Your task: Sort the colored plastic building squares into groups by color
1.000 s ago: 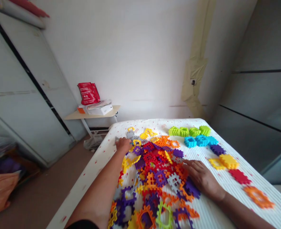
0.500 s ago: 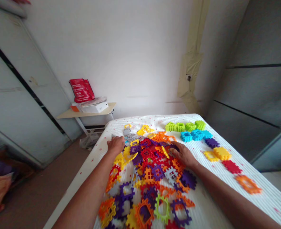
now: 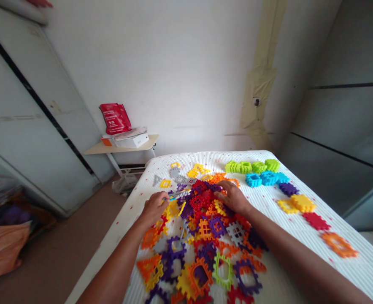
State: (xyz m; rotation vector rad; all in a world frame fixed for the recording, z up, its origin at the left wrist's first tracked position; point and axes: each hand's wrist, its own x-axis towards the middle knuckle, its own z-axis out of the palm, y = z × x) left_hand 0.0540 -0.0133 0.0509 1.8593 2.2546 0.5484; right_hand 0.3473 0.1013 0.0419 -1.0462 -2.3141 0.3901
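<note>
A big heap of flat interlocking plastic tiles (image 3: pixel 202 236), red, orange, yellow, purple, grey and green, covers the near middle of a white ribbed mattress (image 3: pixel 287 228). My left hand (image 3: pixel 154 207) is at the heap's left edge, its fingers pinched on a thin grey-blue piece (image 3: pixel 177 194). My right hand (image 3: pixel 232 196) lies palm down on the far part of the heap, fingers curled over red and orange tiles; what it grips, if anything, is hidden.
Sorted tiles lie at the right: green blocks (image 3: pixel 252 166), blue blocks (image 3: pixel 266 178), a purple piece (image 3: pixel 289 188), yellow ones (image 3: pixel 297 204), a red one (image 3: pixel 316 220), an orange one (image 3: pixel 339 244). A small table (image 3: pixel 120 147) with a red bag (image 3: pixel 115 118) stands beyond the mattress.
My left hand has drawn back toward me from the far grey tiles, bringing a thin piece. My right hand has moved farther forward onto the heap's top.
</note>
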